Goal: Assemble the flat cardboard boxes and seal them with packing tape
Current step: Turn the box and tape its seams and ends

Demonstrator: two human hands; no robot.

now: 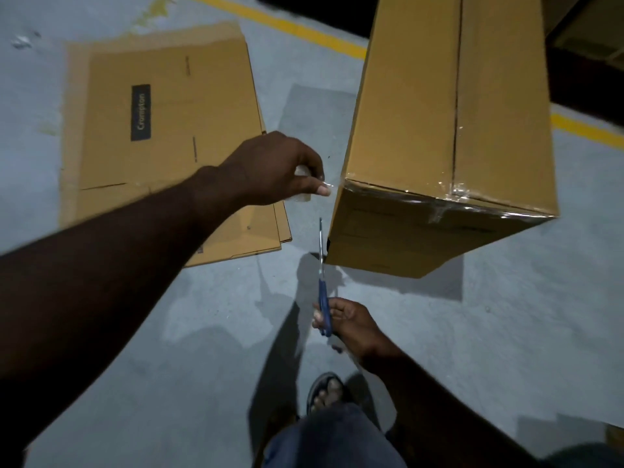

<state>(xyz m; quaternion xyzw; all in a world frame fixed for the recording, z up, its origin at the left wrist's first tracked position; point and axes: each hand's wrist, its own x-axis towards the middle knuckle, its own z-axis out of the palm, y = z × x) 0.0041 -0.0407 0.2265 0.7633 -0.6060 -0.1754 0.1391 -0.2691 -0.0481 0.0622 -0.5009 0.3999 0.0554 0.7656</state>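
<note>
Brown cardboard makes up nearly everything here. A tall brown cardboard box (439, 130) stands assembled on the grey concrete floor (506, 332), towards the right of the view. Its upper flaps are closed. A strip of shiny clear tape (439, 201) runs along its near top edge, and wrinkled tape crosses the centre seam there.

The left hand (277, 167) grips a roll of clear packing tape (302, 197), fingers curled round it and the thumb pressed on top. It sits just beside the box's near left top corner. A short strand of tape (334, 185) stretches from the thumb to that corner, so the roll is not yet cut free.

The right hand (351, 322) is lower and nearer the person. Its fingers are curled round the handle of a pair of blue-handled scissors (322, 292), whose blades point up towards the strand. The scissors are seen edge-on, so I cannot tell whether the blades are parted.

This box looks nearly finished on the faces that show. I judge that cutting the strand and smoothing its end onto the corner is the step in hand. Its underside is hidden.

Plenty is left of the task. A stack of flat brown cardboard boxes (169, 130) lies unfolded on the floor to the left, well apart from the standing box. The top one carries a black printed label (140, 112).

A yellow painted line (287, 25) crosses the floor beyond, and a sandalled foot (326, 393) shows at the bottom.
</note>
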